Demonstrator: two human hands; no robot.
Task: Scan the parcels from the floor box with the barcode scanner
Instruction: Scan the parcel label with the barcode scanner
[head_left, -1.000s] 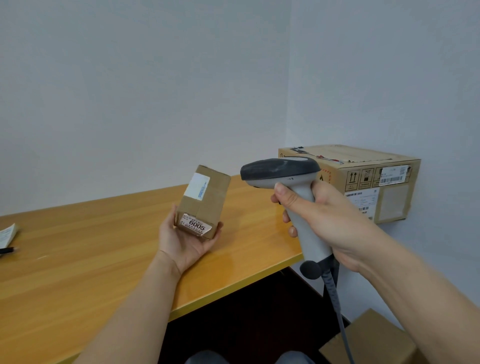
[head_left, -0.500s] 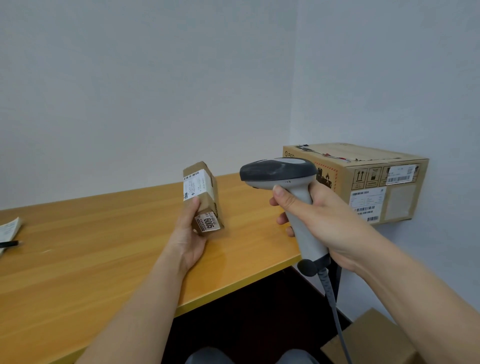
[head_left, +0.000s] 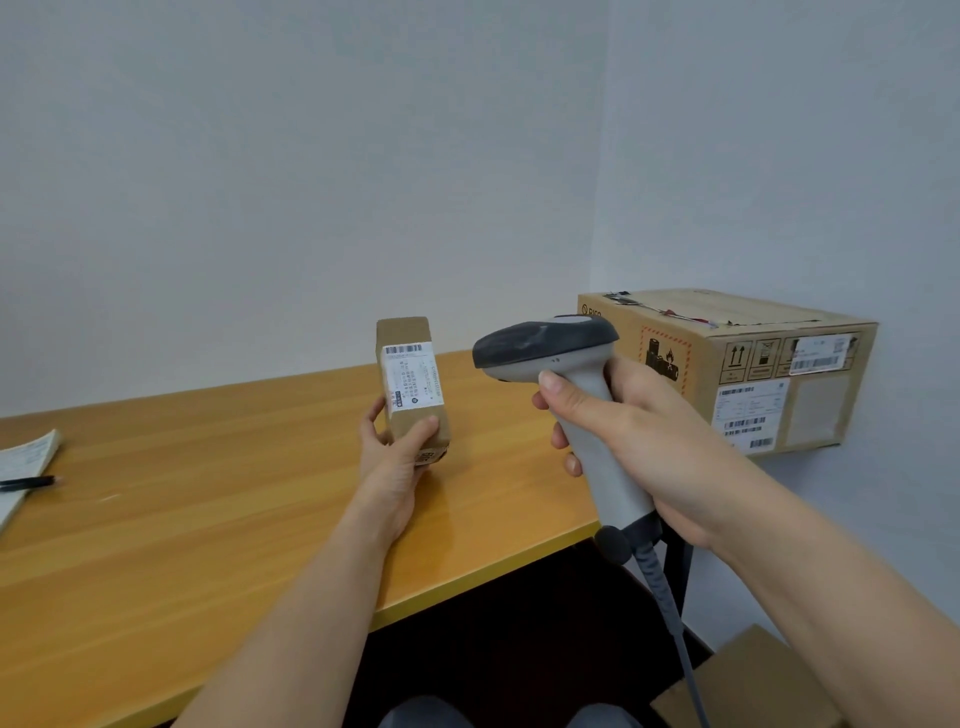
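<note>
Parcel (head_left: 410, 382): small brown cardboard block, matte, stood on end above the desk (head_left: 208, 493); white printed label with barcode faces the viewer, a second sticker on its lower end is partly covered and unreadable.
Barcode scanner (head_left: 566, 400): smooth pale grey plastic pistol handle, dark grey rounded head aimed left at the parcel; ribbed grey cable leaves the frame at bottom.
Left hand (head_left: 395, 462): thumb and fingers clamped round the parcel's lower half.
Right hand (head_left: 639, 441): wrapped tight round the scanner handle, thumb along its near face; trigger finger hidden.
Desk: glossy yellow-orange wood-grain top.
Large carton (head_left: 753, 369): taped corrugated cardboard right of the desk, against the wall; label text too small to read.
Floor box (head_left: 753, 686): brown cardboard below the desk's right end, cut off by the frame.
</note>
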